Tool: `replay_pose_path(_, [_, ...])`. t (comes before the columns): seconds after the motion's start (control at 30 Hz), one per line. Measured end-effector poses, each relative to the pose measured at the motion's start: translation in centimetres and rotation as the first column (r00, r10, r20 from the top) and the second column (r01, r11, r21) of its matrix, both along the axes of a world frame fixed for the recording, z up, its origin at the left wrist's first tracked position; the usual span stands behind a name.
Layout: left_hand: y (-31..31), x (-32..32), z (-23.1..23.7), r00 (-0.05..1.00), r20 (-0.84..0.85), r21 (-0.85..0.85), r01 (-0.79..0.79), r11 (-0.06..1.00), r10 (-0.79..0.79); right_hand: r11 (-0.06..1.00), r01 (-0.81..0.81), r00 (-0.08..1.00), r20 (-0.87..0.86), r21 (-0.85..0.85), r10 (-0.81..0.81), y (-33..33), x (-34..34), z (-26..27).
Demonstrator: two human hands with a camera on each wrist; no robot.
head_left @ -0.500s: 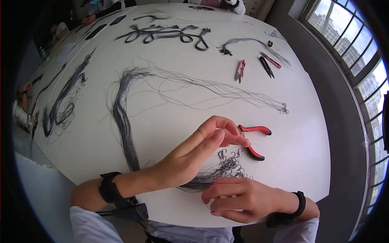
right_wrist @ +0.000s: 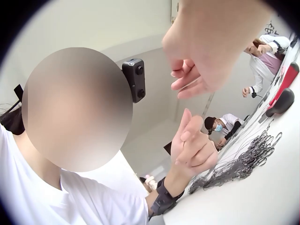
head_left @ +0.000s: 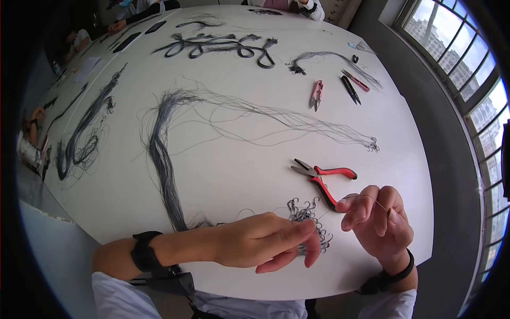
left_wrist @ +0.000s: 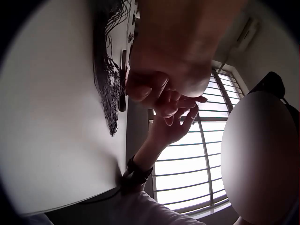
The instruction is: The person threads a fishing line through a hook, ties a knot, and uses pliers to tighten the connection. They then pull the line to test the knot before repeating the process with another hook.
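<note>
The right hand [head_left: 380,226] pinches a thin strand [head_left: 381,204], which crosses its fingers; the left hand [head_left: 260,242] hovers palm-down beside the hooked bundle [head_left: 308,215], its fingers bent, and whether it grips anything is unclear. Red-and-black pliers [head_left: 319,175] lie with jaws parted, one handle reaching close to the right hand; beyond the left forearm, a long grey bundle [head_left: 163,154] bends at its top into loose strands that end in small hooks [head_left: 374,143]. Farther off lie a looped bundle [head_left: 228,45], pink snips [head_left: 317,94] and black snips [head_left: 350,88]; a barred window [head_left: 462,48] stands at the right.
</note>
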State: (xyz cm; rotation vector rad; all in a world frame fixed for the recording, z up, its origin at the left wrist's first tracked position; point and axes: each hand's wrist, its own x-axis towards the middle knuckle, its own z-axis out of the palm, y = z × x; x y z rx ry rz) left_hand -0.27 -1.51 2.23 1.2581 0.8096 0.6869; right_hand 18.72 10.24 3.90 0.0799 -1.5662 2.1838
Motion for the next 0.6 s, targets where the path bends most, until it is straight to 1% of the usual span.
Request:
replay_pose_path(0.07, [-0.1, -0.1, 0.2, 0.998, 0.06, -0.053, 0.036, 0.998, -0.033, 0.999, 0.046, 0.997, -0.057, -0.028, -0.048, 0.7, 0.3, -0.4])
replay_pose_path(0.1, [-0.1, 0.0, 0.4, 0.998, 0.059, -0.053, 0.037, 0.998, -0.033, 0.998, 0.043, 0.999, -0.018, -0.043, -0.044, 0.8, 0.5, -0.2])
replay_pose_path(0.17, [-0.1, 0.4, 0.6, 0.993, 0.053, -0.078, 0.111, 0.991, -0.107, 0.998, 0.053, 0.999, 0.0, -0.037, -0.053, 0.9, 0.2, -0.5])
replay_pose_path(0.2, [-0.2, 0.5, 0.5, 0.993, 0.052, -0.076, 0.112, 0.991, -0.108, 0.998, 0.064, 0.998, 0.02, -0.03, -0.063, 0.8, 0.0, -0.5])
replay_pose_path(0.23, [-0.3, 0.7, 0.4, 0.987, 0.113, -0.059, 0.119, 0.991, -0.112, 0.997, 0.065, 0.998, 0.019, -0.029, -0.064, 0.6, -0.2, -0.5])
replay_pose_path(0.27, [-0.4, 0.8, 0.3, 0.978, 0.173, -0.041, 0.124, 0.991, -0.116, 0.992, 0.12, 0.992, 0.055, -0.045, -0.118, 0.4, -0.5, -0.3])
replay_pose_path(0.3, [-0.3, 0.5, 0.3, 0.978, 0.172, -0.04, 0.125, 0.991, -0.117, 0.983, 0.175, 0.981, 0.092, -0.059, -0.17, 0.2, -0.6, -0.2])
replay_pose_path(0.33, [-0.1, 0.1, 0.4, 0.962, 0.217, -0.088, 0.191, 0.978, -0.169, 0.983, 0.176, 0.981, 0.091, -0.058, -0.17, 0.4, -0.6, -0.2])
replay_pose_path(0.37, [0.0, -0.2, 0.5, 0.94, 0.263, -0.133, 0.257, 0.957, -0.216, 0.973, 0.217, 0.97, 0.13, -0.083, -0.206, 0.6, -0.6, -0.3])
replay_pose_path(0.4, [-0.1, -0.2, 0.6, 0.941, 0.262, -0.132, 0.257, 0.957, -0.217, 0.96, 0.259, 0.956, 0.17, -0.107, -0.239, 0.9, -0.5, -0.3])
replay_pose_path(0.43, [-0.2, -0.2, 0.8, 0.919, 0.351, -0.126, 0.237, 0.963, -0.18, 0.96, 0.259, 0.956, 0.169, -0.107, -0.239, 1.1, -0.5, -0.4])
replay_pose_path(0.47, [-0.2, -0.2, 0.9, 0.888, 0.436, -0.121, 0.216, 0.969, -0.144, 0.951, 0.299, 0.92, 0.287, -0.077, -0.266, 1.3, -0.5, -0.5])
replay_pose_path(0.5, [0.0, -0.4, 0.6, 0.854, 0.499, -0.057, 0.206, 0.977, -0.151, 0.942, 0.334, 0.87, 0.399, -0.041, -0.291, 1.5, -0.5, -0.6])
replay_pose_path(0.53, [-0.1, -0.4, 0.6, 0.854, 0.497, -0.056, 0.206, 0.977, -0.151, 0.942, 0.334, 0.87, 0.397, -0.04, -0.292, 1.4, -0.6, -0.7])
replay_pose_path(0.6, [-0.1, -0.4, 0.7, 0.751, 0.66, -0.09, 0.083, 0.993, -0.003, 0.947, 0.317, 0.812, 0.502, 0.05, -0.299, 1.2, -0.7, -0.9])
